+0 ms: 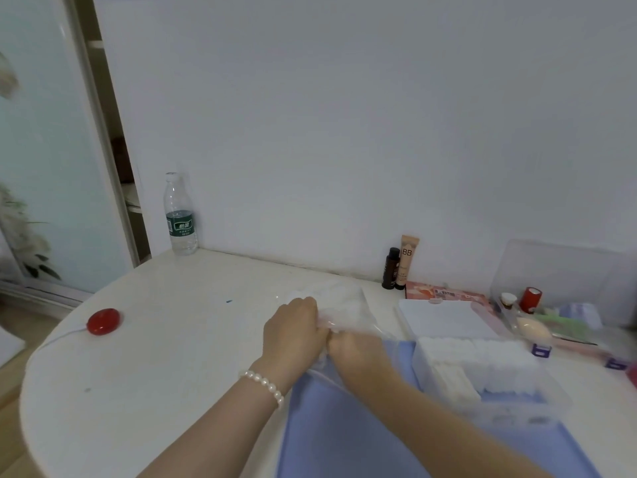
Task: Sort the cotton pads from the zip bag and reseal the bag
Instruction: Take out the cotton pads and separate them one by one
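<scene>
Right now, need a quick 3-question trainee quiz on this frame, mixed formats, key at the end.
1. True or false: both hands are on the clear zip bag.
2. Where are the sorted cotton pads? A) in a clear box right of the hands B) beside the water bottle C) on the red disc
3. Fill in: the wrist of the left hand wears a ____ bracelet.

Key
1. True: the left hand and right hand meet at the bag's near edge.
2. A: the pads fill the clear box, which sits partly on the blue mat.
3. Pearl: the bracelet is white beads.
</scene>
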Demonstrator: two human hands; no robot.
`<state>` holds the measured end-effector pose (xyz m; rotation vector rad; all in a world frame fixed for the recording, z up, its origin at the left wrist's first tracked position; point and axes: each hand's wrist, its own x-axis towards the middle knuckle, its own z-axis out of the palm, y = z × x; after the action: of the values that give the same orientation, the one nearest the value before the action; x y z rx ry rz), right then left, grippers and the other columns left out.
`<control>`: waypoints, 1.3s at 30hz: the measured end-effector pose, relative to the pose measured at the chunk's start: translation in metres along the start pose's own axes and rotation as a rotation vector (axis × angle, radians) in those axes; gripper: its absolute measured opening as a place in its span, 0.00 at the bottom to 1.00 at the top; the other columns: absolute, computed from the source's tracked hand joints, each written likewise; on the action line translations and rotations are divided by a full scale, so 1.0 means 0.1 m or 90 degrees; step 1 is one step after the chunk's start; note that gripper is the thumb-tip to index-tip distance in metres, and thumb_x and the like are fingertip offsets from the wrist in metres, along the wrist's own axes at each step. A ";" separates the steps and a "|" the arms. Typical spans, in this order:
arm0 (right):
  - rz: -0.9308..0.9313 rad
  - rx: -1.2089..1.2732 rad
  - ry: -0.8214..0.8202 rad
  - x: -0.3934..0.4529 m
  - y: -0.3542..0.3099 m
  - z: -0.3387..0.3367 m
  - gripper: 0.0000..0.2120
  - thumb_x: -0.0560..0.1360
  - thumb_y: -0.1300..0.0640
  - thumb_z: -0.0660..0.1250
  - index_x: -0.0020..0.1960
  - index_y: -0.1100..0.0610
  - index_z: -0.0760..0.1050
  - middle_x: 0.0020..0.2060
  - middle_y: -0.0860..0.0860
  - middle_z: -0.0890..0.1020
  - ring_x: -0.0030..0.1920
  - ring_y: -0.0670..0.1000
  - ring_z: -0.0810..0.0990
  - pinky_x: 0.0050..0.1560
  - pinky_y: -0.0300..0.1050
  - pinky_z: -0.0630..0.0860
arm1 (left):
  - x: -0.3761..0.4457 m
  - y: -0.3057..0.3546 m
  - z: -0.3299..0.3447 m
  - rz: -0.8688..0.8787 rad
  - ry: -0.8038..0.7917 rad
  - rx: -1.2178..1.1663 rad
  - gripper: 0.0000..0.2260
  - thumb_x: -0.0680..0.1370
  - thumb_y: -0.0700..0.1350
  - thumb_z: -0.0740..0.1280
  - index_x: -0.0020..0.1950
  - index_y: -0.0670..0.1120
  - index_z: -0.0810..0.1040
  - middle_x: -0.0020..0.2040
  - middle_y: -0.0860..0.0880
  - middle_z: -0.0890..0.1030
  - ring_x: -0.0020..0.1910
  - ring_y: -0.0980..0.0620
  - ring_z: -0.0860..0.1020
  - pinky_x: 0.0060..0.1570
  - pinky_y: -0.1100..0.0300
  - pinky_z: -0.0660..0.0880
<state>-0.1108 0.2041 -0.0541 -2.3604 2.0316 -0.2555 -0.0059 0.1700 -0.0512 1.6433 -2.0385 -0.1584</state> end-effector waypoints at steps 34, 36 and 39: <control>0.422 1.252 0.040 -1.07 0.58 -0.14 0.04 0.75 0.66 0.62 0.46 0.63 0.75 0.31 0.56 0.82 0.25 0.51 0.79 0.22 0.37 0.74 | -0.66 -0.10 0.13 0.242 -0.022 0.031 0.25 0.62 0.43 0.73 0.60 0.49 0.80 0.71 0.40 0.68 0.54 0.38 0.78 0.49 0.49 0.77; 0.432 1.309 0.029 -1.11 0.56 -0.15 0.05 0.75 0.66 0.62 0.42 0.63 0.75 0.25 0.54 0.80 0.24 0.51 0.79 0.21 0.36 0.74 | -0.72 -0.02 0.10 0.200 -0.059 0.002 0.26 0.72 0.43 0.67 0.71 0.50 0.69 0.76 0.48 0.56 0.60 0.45 0.75 0.55 0.57 0.72; 0.432 1.238 0.035 -1.12 0.53 -0.09 0.03 0.75 0.66 0.62 0.45 0.63 0.75 0.30 0.57 0.81 0.24 0.52 0.79 0.21 0.37 0.74 | -0.78 0.03 0.10 0.169 -0.008 -0.027 0.22 0.76 0.43 0.61 0.71 0.52 0.69 0.74 0.53 0.60 0.60 0.49 0.75 0.50 0.60 0.72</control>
<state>-0.1802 0.3065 -0.0643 -0.4516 1.1072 -1.3391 -0.0026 0.2417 -0.0826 1.3337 -2.2234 -0.1170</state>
